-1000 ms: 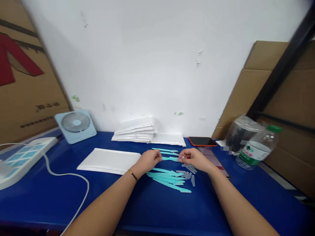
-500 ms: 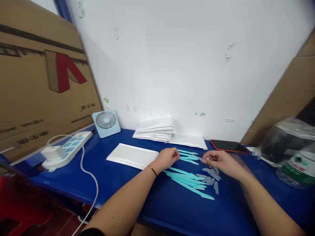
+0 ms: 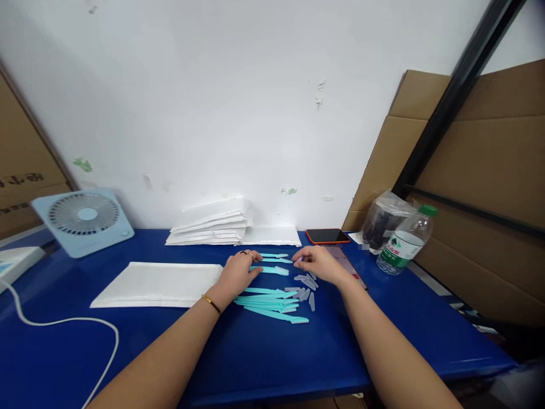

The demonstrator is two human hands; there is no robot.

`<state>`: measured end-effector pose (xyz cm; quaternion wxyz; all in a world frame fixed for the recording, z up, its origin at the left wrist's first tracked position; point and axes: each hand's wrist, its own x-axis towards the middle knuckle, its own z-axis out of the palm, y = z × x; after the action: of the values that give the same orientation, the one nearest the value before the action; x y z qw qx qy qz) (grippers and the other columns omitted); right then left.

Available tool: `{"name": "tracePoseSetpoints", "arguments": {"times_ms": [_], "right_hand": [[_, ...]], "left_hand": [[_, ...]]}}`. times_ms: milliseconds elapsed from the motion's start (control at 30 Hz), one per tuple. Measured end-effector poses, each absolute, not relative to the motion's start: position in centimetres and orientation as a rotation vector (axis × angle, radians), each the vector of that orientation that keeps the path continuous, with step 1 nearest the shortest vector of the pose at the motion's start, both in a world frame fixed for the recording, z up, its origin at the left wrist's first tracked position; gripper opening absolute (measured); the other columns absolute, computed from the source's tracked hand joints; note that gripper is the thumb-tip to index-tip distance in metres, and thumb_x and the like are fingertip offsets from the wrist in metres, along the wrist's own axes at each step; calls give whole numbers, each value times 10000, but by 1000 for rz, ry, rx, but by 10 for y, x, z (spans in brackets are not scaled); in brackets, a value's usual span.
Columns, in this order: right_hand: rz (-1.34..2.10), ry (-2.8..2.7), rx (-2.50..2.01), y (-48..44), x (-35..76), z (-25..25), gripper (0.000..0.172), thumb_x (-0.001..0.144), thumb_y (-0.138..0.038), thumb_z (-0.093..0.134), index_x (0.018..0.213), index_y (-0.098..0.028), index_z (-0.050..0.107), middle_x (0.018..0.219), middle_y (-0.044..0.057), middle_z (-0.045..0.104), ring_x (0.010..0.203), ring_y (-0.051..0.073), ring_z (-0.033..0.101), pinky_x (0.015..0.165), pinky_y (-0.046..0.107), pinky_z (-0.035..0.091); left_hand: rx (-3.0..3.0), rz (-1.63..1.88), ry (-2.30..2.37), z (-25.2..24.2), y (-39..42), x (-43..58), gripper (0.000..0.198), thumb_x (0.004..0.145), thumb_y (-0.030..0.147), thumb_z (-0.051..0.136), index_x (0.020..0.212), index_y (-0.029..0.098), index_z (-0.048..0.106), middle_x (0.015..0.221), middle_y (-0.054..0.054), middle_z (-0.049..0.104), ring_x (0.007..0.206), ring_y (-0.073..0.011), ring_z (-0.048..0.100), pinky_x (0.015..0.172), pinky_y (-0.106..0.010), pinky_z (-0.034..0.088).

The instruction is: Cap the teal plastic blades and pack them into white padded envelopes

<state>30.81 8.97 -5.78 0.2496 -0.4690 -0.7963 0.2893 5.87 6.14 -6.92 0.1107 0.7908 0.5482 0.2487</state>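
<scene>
Blue tabletop [image 3: 264, 358] against white wall [image 3: 213, 113]; left hand [image 3: 237, 274] lies flat-fingered on teal razor [image 3: 275, 270], right hand [image 3: 319, 264] pinched closed, contents indiscernible.

I log both forearms bare, entering from the lower edge and converging toward centre. The left hand [image 3: 238, 272] lies low, palm down, fingers [image 3: 254, 270] stretched flat toward the right. The right hand [image 3: 318, 264] sits knuckles up, fingers curled, fingertips [image 3: 299, 261] pinched together and pointing left. The hands are near each other, not touching.
</scene>
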Motion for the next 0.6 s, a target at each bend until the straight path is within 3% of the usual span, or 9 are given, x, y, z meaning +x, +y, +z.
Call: {"name": "tracePoseSetpoints", "arguments": {"times_ms": [133, 267, 400, 500, 600], "right_hand": [[595, -2400, -1282, 90, 324, -51, 207, 636, -351, 675, 760, -187, 701, 812, 36, 640, 677, 134, 559, 577, 215, 401], [607, -2495, -1309, 88, 317, -57, 159, 630, -311, 667, 707, -172, 682, 717, 21, 645, 595, 114, 541, 527, 199, 370], [545, -2489, -1322, 87, 308, -61, 86, 664, -218, 594, 646, -153, 649, 633, 23, 632, 539, 98, 511, 495, 193, 341], [576, -2392, -1300, 86, 308, -59, 125, 708, -253, 564, 699, -149, 632, 648, 23, 618, 549, 99, 514, 505, 192, 356], [851, -2272, -1233, 85, 308, -57, 261, 775, -386, 522, 817, -145, 613, 647, 17, 595, 523, 101, 529, 499, 199, 390]], "left_hand": [[2382, 579, 1423, -66, 55, 57, 223, 744, 375, 565, 911, 238, 615, 919, -6, 626, 821, -163, 559, 692, -239, 390], [2406, 356, 1295, -67, 51, 58, 169, 728, 366, 579, 807, 229, 637, 797, 6, 630, 731, -140, 554, 606, -213, 371], [2427, 350, 1357, -70, 51, 60, 124, 766, 307, 529, 748, 214, 610, 751, 4, 621, 685, -134, 538, 587, -223, 345], [2401, 458, 1417, -69, 52, 59, 120, 796, 298, 490, 789, 211, 573, 765, 0, 611, 692, -139, 530, 594, -227, 340], [2320, 558, 1452, -67, 53, 58, 132, 827, 304, 441, 832, 207, 532, 742, 2, 591, 652, -133, 513, 565, -224, 322]]}}
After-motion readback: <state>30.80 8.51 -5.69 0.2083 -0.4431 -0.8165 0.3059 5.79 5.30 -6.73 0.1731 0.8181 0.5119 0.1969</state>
